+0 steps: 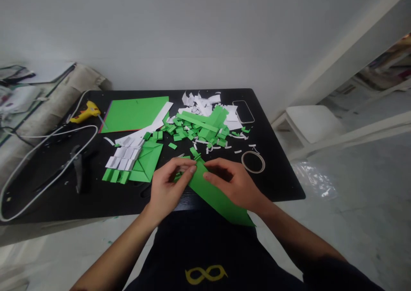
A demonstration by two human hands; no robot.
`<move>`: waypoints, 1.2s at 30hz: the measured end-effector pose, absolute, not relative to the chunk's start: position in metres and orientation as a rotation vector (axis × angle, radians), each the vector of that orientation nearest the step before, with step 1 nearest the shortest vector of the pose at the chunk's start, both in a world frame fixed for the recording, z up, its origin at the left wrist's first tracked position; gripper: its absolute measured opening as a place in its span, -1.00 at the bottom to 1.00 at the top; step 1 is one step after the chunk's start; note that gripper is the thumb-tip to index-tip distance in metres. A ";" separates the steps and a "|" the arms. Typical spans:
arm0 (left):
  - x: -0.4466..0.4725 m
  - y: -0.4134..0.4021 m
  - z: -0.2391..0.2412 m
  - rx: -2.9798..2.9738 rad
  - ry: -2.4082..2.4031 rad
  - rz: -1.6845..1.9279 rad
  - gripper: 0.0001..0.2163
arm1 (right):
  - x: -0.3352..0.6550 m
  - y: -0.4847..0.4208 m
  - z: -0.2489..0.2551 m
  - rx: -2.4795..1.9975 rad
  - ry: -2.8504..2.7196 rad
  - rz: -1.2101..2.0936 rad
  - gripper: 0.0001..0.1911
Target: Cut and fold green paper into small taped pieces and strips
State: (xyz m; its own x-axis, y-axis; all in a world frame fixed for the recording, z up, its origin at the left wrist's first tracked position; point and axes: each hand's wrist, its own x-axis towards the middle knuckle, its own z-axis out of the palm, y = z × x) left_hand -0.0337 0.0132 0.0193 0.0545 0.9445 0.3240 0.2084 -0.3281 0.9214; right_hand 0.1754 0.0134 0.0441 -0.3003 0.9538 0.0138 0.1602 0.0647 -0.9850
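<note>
A long green paper strip [218, 195] slants from between my hands down toward my lap. My left hand [171, 184] pinches its upper end between thumb and fingers. On the strip's right edge, my right hand [233, 181] grips it with thumb and index finger. Small green folded pieces [195, 153] show just beyond the fingertips; whether they join the strip I cannot tell. Left of my hands lies a creased green paper piece [149, 158], with folded white paper pieces [124, 158] overlapping it.
A heap of green scraps [205, 126] and white scraps [201, 102] covers the table's middle. Green sheets [135, 111] lie back left, near a yellow glue gun [88, 112] and its white cable [19, 171]. A tape roll [253, 162] sits at right, below a phone-shaped frame [244, 112].
</note>
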 end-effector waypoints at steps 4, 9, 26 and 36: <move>-0.031 0.018 0.025 1.699 1.179 1.364 -0.86 | 0.166 0.019 0.047 -1.147 -1.518 1.224 -0.85; -0.029 0.021 0.031 1.763 1.215 1.408 -0.88 | 0.163 0.020 0.048 -1.118 -1.485 1.184 -0.90; -0.028 0.025 0.050 1.918 1.130 1.483 -0.84 | 0.162 0.023 0.063 -1.063 -1.547 0.936 -0.94; -0.029 0.026 0.050 1.921 1.125 1.501 -0.80 | 0.159 0.023 0.064 -1.026 -1.621 0.834 -0.91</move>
State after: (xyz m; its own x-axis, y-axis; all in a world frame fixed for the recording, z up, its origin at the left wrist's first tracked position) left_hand -0.0287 0.0257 0.0500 0.0740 0.8152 0.5744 0.3225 -0.5646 0.7597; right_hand 0.1594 0.0227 0.0637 -0.1371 0.9151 0.3791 0.2238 0.4015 -0.8881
